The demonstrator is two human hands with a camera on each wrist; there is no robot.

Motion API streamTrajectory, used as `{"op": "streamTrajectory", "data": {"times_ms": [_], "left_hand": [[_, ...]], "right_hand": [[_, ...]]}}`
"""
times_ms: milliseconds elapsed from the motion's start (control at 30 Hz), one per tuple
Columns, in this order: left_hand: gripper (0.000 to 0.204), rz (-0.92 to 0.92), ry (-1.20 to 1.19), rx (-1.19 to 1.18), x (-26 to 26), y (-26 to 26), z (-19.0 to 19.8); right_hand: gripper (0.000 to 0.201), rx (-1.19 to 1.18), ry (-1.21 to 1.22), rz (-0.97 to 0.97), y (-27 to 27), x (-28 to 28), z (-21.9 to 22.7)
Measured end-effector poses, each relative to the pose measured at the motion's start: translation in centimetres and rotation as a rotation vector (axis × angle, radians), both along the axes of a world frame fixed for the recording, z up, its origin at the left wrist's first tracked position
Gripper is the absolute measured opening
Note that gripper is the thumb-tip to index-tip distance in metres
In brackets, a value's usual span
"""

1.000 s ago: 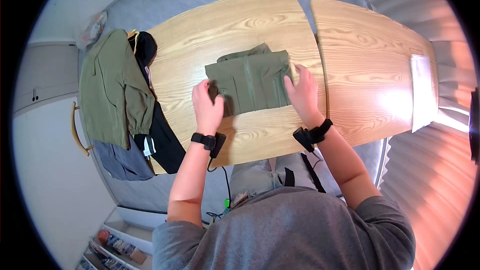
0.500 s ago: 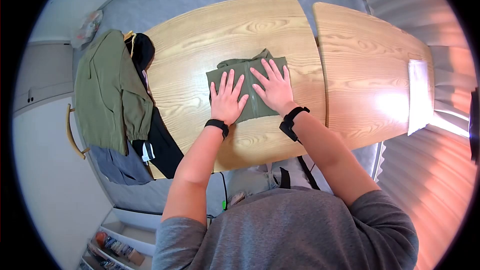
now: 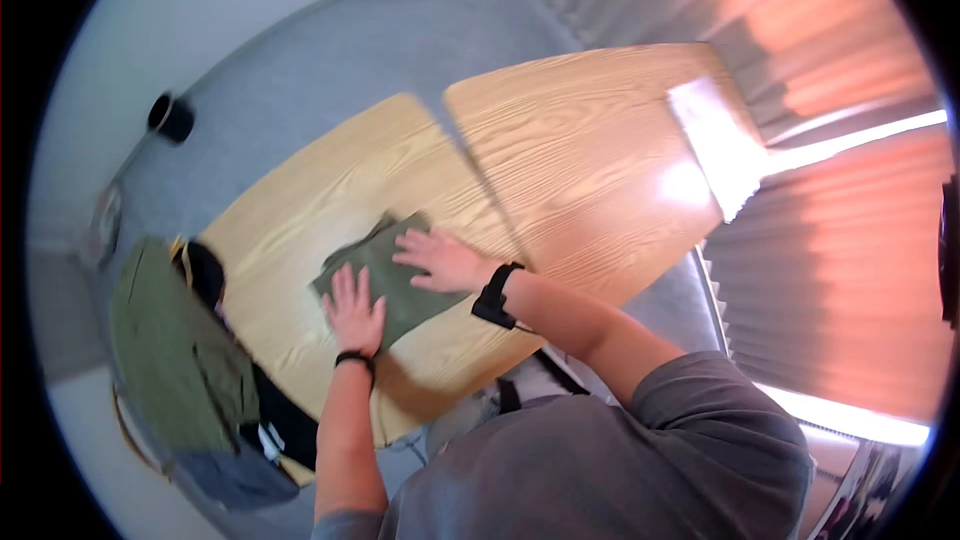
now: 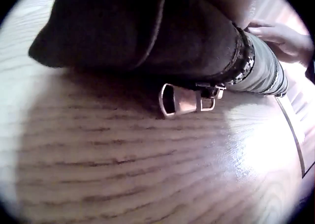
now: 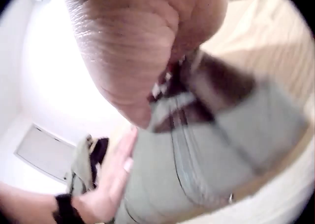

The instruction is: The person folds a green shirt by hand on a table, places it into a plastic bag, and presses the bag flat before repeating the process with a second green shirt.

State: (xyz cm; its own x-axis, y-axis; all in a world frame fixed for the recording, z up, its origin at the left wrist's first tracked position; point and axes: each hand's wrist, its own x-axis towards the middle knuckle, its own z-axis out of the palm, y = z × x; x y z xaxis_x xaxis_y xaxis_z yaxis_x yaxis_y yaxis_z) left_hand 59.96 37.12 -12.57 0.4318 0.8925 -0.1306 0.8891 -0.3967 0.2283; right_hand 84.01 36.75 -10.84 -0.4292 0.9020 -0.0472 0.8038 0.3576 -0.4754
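A folded olive-green zip jacket (image 3: 402,312) lies on the wooden table in the head view. My left hand (image 3: 355,315) rests flat on its left part, fingers spread. On the right part lies my right hand (image 3: 445,262), palm down with straight fingers. The left wrist view shows the jacket's folded edge close up, with a metal zipper pull (image 4: 186,101) hanging out just above the wood. In the right wrist view the zipper line (image 5: 184,155) runs across the cloth, partly hidden by my palm.
At the table's left end lie an olive garment (image 3: 170,330) and dark clothes (image 3: 285,420), draped over the edge. A second wooden table (image 3: 590,130) adjoins on the right, with a brightly lit white sheet (image 3: 715,145). A black bin (image 3: 172,118) stands on the floor.
Both hands went from the jacket's sides to lying flat on top of it. The right hand has since shifted toward the right edge. The head view has swung to the right.
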Motion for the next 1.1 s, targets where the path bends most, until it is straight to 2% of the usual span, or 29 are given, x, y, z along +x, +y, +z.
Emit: {"op": "streamTrajectory", "data": {"times_ms": [67,133,167,233,267,300,333,400,500,533,633,733,767,867,967,1033,1100], "left_hand": [[0.066,0.001,0.064,-0.040,0.2,0.0,0.1],[0.067,-0.002,0.095,-0.055,0.1,0.0,-0.2],[0.067,-0.003,0.123,-0.040,0.1,0.0,-0.4],[0.068,-0.022,0.175,-0.004,-0.2,0.1,-1.2],[0.068,-0.041,0.195,0.016,-0.4,0.0,-1.6],[0.067,-0.048,0.232,0.004,-0.2,0.0,-1.2],[0.068,-0.038,0.253,-0.012,0.0,-0.1,-0.9],[0.069,-0.052,0.306,0.012,0.0,-0.1,-0.9],[0.069,0.021,0.516,-0.138,2.1,0.4,1.2],[0.068,0.030,0.590,-0.166,2.9,0.2,1.7],[0.062,-0.168,0.485,0.115,-2.1,0.3,-2.8],[0.061,-0.097,0.579,0.023,-1.5,0.3,-2.1],[0.060,-0.084,0.605,0.007,-0.9,0.3,-1.6],[0.060,-0.021,0.701,-0.075,0.9,0.2,-0.1],[0.060,0.003,0.694,-0.089,1.4,0.1,0.2],[0.061,-0.007,0.651,-0.048,0.2,0.3,-0.9],[0.061,-0.019,0.612,-0.017,-0.3,-0.1,-1.4]], "right_hand": [[0.044,-0.186,0.166,-0.107,-1.2,5.1,1.5],[0.037,-0.378,0.147,-0.428,-2.7,12.0,6.0],[0.034,-0.259,0.209,-0.529,-3.9,16.6,4.8],[0.030,-0.149,0.017,-0.692,-6.5,28.2,-0.7],[0.029,-0.173,0.038,-0.937,-8.2,30.5,5.6],[0.028,-0.141,-0.135,-1.166,-9.2,36.2,3.3],[0.027,-0.016,-0.196,-1.240,-10.7,40.4,3.6],[0.025,0.189,-0.344,-1.245,-13.7,49.6,1.6],[0.030,-0.095,-0.544,-1.400,-16.6,57.1,1.7],[0.030,-0.108,-0.573,-1.382,-17.4,59.1,1.0],[0.031,-0.244,-0.777,-1.417,-18.8,61.9,-1.1],[0.023,-0.334,-0.886,-1.394,-20.0,64.6,-3.5],[0.020,-0.258,-0.935,-1.372,-20.4,65.0,-4.3],[0.020,-0.311,-0.862,-1.436,-19.1,63.1,-1.5],[0.019,-0.191,-0.888,-1.436,-19.6,64.0,-2.1],[0.019,-0.138,-0.890,-1.447,-19.7,64.8,-2.0],[0.021,-0.271,-0.621,-1.456,-20.1,65.1,-1.1]]}}
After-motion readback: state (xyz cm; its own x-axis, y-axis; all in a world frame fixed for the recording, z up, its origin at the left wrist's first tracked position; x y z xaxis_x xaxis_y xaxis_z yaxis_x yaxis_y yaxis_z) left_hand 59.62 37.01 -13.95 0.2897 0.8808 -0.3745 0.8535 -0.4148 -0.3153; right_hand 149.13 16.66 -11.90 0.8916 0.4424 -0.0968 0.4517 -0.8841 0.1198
